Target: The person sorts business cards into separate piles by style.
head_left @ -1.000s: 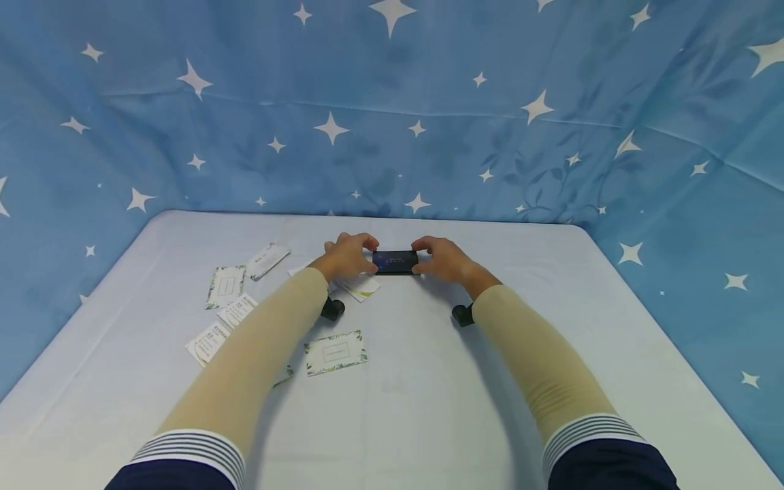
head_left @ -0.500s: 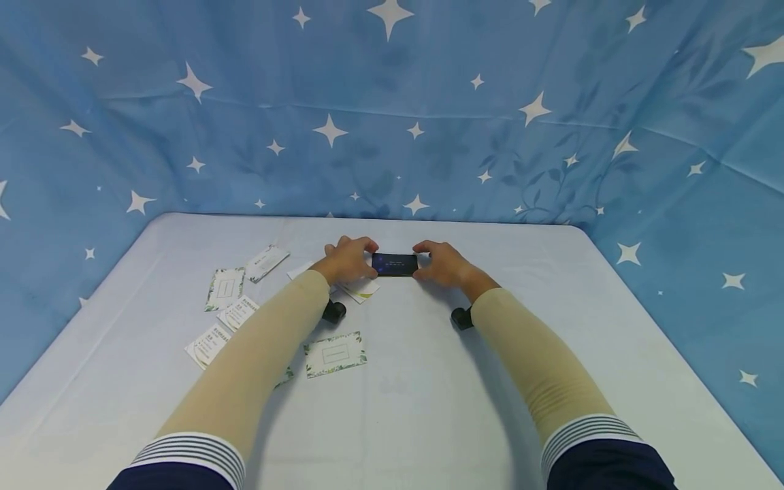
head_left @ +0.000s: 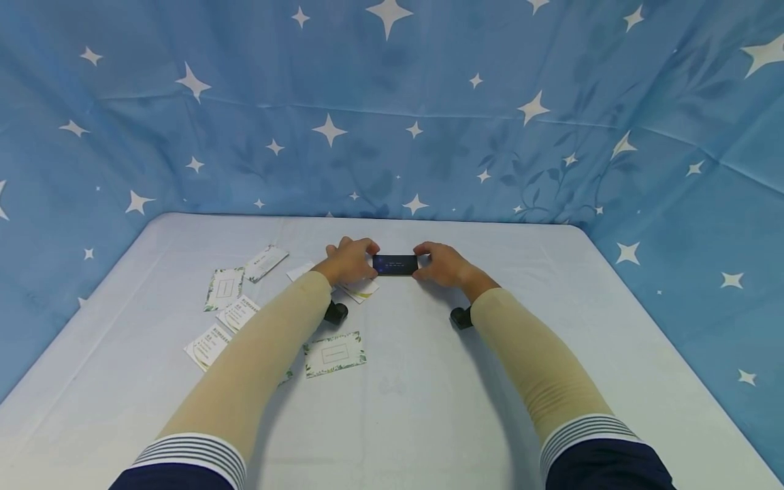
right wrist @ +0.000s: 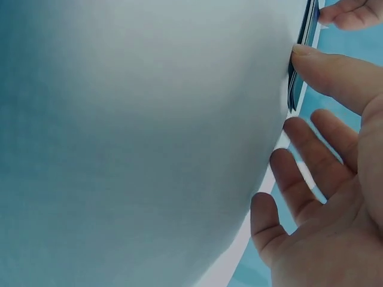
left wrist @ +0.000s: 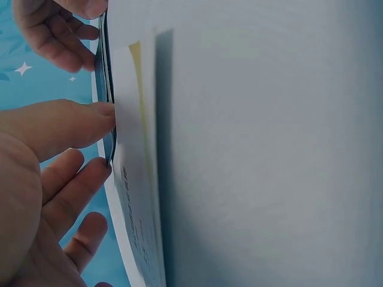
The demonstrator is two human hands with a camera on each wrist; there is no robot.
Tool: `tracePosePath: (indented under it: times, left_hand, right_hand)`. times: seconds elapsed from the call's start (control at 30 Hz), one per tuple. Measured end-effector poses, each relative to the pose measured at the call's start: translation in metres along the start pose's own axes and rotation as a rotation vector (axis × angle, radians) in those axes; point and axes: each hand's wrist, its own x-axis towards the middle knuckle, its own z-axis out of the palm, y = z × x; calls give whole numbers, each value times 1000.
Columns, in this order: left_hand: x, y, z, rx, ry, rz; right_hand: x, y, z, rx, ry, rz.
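A small stack of dark blue-black cards [head_left: 395, 265] lies lengthwise between my two hands near the far side of the table. My left hand [head_left: 352, 261] pinches its left end, and my right hand [head_left: 446, 265] pinches the right end. From the left wrist, the cards show edge-on as thin layers [left wrist: 107, 78], with my thumb [left wrist: 84, 121] on the near long edge. On the other side, my right thumb [right wrist: 332, 72] presses the near edge too. White cards with a yellow-green stripe [head_left: 361, 289] lie right beside my left hand, partly hidden under it.
To the left on the white tablecloth [head_left: 429, 401] lie leaf-bordered cards [head_left: 224, 288] [head_left: 335, 354] and printed white cards [head_left: 239, 313] [head_left: 209, 346]. Another white card [head_left: 267, 263] lies farther back. My left forearm covers part of this group. A blue star-patterned curtain [head_left: 367, 163] hangs behind the table.
The dark stack's lower edge showed a second layer a second ago and now looks even. Both hands keep their grip, with barely any shift.
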Motion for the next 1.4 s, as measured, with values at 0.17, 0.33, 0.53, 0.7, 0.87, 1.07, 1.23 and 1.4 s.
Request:
tracePosePath:
  times: [0.17,0.33,0.53,0.7,0.87,1.07,1.23,1.4]
  left_hand:
    - [1,0,1,0,6,7]
    - [1,1,2,-11,-2,4]
    - [1,-1,3,-27,-8,-8]
    - [1,-1,2,-27,-4,1]
    - [1,1,1,12,-4,12]
    - [2,1,-1,100,-10,32]
    - [3,-2,-3,100,-12,42]
    - [3,-2,-3,81,-19,46]
  right_hand:
    - [-2,-1,0,3,10,14]
    - [-2,-4,0,6,15,19]
    - [-3,-3,1,35,14,39]
    - [-2,-1,1,22,2,31]
    - [-1,-3,0,-9,-5,22]
    - [-1,-9,-2,-37,-25,20]
    - [0,-13,-2,-35,-25,29]
    - [1,-11,-1,-23,-22,45]
